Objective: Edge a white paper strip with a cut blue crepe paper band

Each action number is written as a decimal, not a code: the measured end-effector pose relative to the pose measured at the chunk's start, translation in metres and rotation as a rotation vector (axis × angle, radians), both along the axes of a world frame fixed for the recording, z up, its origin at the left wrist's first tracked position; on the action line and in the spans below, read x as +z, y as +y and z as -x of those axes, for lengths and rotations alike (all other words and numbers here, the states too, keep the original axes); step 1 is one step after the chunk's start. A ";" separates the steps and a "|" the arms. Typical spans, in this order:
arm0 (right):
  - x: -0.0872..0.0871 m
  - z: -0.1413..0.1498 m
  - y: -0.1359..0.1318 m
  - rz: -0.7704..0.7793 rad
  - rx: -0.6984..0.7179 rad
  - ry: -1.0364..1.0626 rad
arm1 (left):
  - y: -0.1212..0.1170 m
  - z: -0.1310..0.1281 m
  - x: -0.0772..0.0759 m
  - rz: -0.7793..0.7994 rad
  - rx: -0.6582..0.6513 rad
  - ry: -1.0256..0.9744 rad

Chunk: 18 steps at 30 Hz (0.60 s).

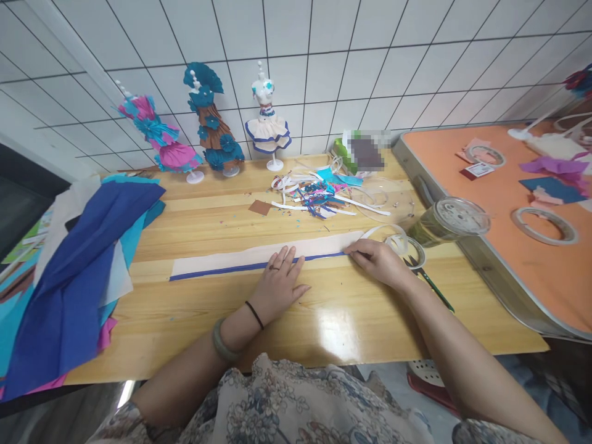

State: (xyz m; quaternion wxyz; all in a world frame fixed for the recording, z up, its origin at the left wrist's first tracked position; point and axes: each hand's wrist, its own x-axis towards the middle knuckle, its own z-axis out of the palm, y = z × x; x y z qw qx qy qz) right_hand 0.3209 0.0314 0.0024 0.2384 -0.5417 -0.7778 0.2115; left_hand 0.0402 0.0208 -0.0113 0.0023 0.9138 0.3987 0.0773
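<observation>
A long pale pink paper strip (240,255) with a dark blue band along its near edge lies across the wooden table. My left hand (280,280) rests flat on the strip's middle, fingers stretched out. At the strip's right end, my right hand (372,258) has its fingers pinched together on the blue-edged paper strip. A thin white ribbon of tape (383,229) curves up behind those fingers toward a tape roll (415,253). Beside the roll, green-handled scissors (435,287) lie partly beneath it.
Three small dress forms (272,126) in paper dresses stand by the tiled wall. Paper scraps (319,194) are heaped ahead of my hands. Coloured paper sheets (87,246) pile up at left. A clear lidded container (446,222) stands at right, near an orange-topped table (522,259).
</observation>
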 end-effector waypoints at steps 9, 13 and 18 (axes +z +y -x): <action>0.003 0.000 -0.002 -0.044 0.015 0.051 | 0.001 0.000 0.001 0.026 0.000 0.005; 0.002 0.000 -0.003 0.010 -0.005 0.067 | 0.001 -0.001 0.002 0.046 0.003 0.002; 0.007 0.000 -0.006 0.096 -0.048 0.181 | 0.004 0.000 0.006 0.114 -0.009 -0.054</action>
